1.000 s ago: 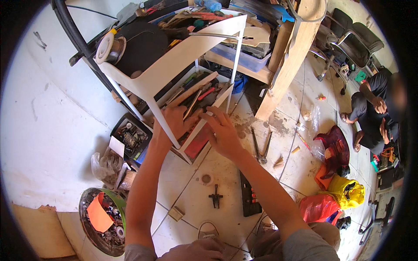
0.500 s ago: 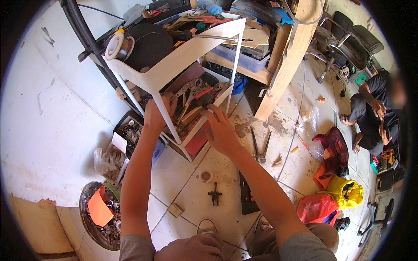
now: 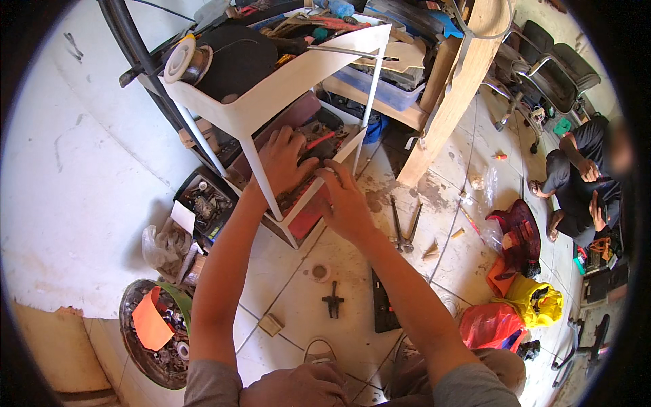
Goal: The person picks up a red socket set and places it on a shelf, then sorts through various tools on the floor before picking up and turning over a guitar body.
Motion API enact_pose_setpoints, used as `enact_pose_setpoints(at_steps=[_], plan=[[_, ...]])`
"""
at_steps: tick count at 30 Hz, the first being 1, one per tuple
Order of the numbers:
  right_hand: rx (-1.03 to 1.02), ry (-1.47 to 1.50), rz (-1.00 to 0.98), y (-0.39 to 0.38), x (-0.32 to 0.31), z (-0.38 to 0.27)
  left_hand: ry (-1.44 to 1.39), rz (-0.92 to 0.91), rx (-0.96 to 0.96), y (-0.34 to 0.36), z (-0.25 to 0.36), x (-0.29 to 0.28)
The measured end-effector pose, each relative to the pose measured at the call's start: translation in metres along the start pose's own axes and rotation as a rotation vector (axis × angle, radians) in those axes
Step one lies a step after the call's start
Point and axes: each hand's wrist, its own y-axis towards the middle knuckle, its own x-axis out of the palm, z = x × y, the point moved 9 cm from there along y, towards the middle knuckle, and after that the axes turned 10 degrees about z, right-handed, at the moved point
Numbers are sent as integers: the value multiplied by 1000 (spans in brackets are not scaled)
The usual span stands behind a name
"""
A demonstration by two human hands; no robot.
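Note:
A white tiered shelf cart [image 3: 271,112] stands before me, its lower tier filled with hand tools. My left hand [image 3: 281,163] reaches into that tier from the left, fingers spread over the tools and thumb toward the right. No object shows in its grasp. Beside it a red-handled tool [image 3: 320,140] lies among other metal tools. At the tier's right edge my right hand [image 3: 344,207] is closed around the rim, fingers bent over the top and thumb down the outer side. Much of what lies under the left hand is hidden.
Pincers [image 3: 405,227], a black metal part [image 3: 332,300] and a small block [image 3: 271,324] lie on the tiles. A round tray of parts [image 3: 129,346] and a black bin [image 3: 203,193] stand left. A wooden post [image 3: 441,102] rises right; bags [image 3: 491,325] and a seated person [image 3: 583,176] are beyond.
My left hand has moved right and farther over the tools, covering pliers that showed before. My right hand stays at the rim with only a slight shift.

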Motion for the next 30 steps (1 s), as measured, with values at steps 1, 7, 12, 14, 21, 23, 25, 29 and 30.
enact_pose_setpoints(at_steps=[1,7,12,14,21,23,25,29,30], plan=[[1,-3,9,2,-2,-1,-26,10,-9,7,4,1],[-23,10,25,4,3,1,-13,-100,71,19,0,32],[0,-22,40,1,1,3,-69,-23,-19,10,-8,20],[19,1,21,-1,1,4,-121,-20,-87,9,-15,14],[52,18,13,-4,5,8,-168,126,-412,5,-48,-6],[36,5,13,-3,4,8,-36,143,-466,8,-50,-12],[-2,-9,32,-1,3,6,22,223,-522,3,-57,-24],[0,-22,11,0,3,2,103,215,-610,-15,-74,-34],[-7,-26,11,0,2,4,112,189,-609,-17,-71,-37]])
